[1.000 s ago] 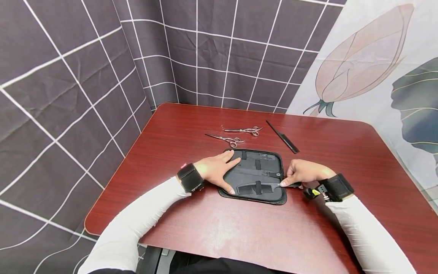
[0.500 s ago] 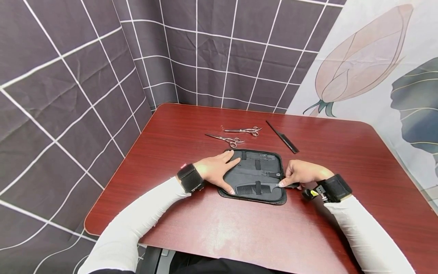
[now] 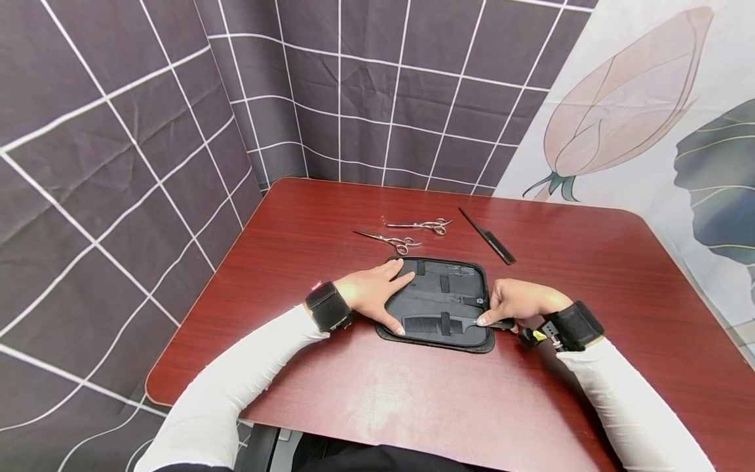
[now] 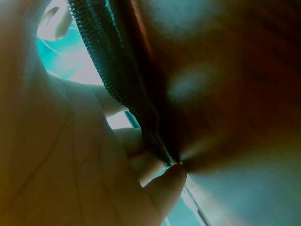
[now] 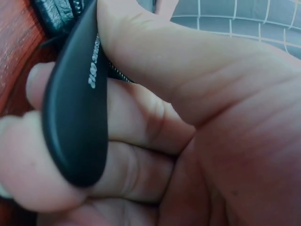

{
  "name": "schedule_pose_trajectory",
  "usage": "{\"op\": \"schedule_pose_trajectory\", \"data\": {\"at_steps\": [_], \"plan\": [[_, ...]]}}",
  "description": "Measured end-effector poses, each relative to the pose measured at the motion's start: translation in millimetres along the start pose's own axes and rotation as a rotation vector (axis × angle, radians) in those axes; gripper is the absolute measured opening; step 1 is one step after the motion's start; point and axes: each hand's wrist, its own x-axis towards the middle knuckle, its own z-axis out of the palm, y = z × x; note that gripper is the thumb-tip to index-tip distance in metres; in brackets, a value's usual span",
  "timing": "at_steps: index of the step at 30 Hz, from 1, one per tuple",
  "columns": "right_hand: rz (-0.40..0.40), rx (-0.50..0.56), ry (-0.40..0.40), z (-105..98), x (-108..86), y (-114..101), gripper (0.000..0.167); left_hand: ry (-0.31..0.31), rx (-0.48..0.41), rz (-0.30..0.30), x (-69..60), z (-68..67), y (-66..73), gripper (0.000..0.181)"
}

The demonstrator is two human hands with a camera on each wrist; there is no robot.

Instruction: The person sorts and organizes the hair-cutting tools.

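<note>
A black zip case (image 3: 427, 298) lies unfolded on the table, with dark straps across its inside. My left hand (image 3: 373, 293) rests on the case's left side, fingers spread. In the left wrist view that hand lies along the case's toothed zip edge (image 4: 101, 59). Near the case's front, a black comb (image 3: 423, 324) runs under one strap, its teeth inside the case. Its handle (image 5: 77, 127) sticks out past the right edge, pinched by the thumb and fingers of my right hand (image 3: 519, 299).
Beyond the case lie two silver scissors, the nearer pair (image 3: 401, 245) and the farther pair (image 3: 438, 226). A second black comb (image 3: 488, 237) lies at the back right. Grey gridded cloth (image 3: 366, 85) hangs behind the red-brown table (image 3: 330, 387).
My right hand has moved a little to the left, and the comb has slid farther left under the strap. The left hand, case, scissors and second comb have stayed put.
</note>
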Motion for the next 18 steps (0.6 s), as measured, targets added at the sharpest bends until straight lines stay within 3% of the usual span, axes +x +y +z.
{"op": "schedule_pose_trajectory", "data": {"at_steps": [18], "plan": [[0.014, -0.012, -0.016, 2.5, 0.0, -1.6, 0.054, 0.000, -0.008, 0.001, 0.4, 0.3, -0.3, 0.122]]}}
